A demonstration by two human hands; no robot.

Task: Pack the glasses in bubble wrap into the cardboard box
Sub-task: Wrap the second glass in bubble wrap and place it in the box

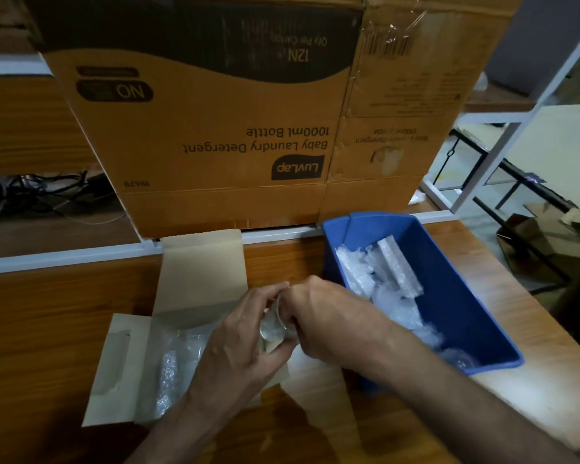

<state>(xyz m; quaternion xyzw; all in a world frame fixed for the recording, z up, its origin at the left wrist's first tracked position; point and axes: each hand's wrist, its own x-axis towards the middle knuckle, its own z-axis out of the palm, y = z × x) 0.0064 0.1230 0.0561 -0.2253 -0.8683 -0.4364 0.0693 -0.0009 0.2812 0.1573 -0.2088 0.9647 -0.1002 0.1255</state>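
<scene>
A big printed carton (215, 112) stands upside down at the back of the wooden table (47, 329), its lettering reading inverted toward me. In front of it, to my right, sits the blue plastic bin (449, 296), angled away from me and holding a heap of bubble wrap pieces (382, 276) along its floor. To my left lies the small cardboard box (198, 269) with its flaps folded outward; one bubble-wrapped bundle (175, 363) already lies inside it, along the left wall.

My two forearms come in from the bottom edge and meet above the right side of the open box. My left hand (241, 343) is turned palm to the right, thumb up and fingers curled round the far side of the glass (275, 324), cradling it from the left. My right hand (318, 316) is bent at the wrist, knuckles upward, fingers curled in and gripping the same glass from the right. The glass sits between my palms, its clear round end facing me, held above the box just beside the bin's near left corner.
</scene>
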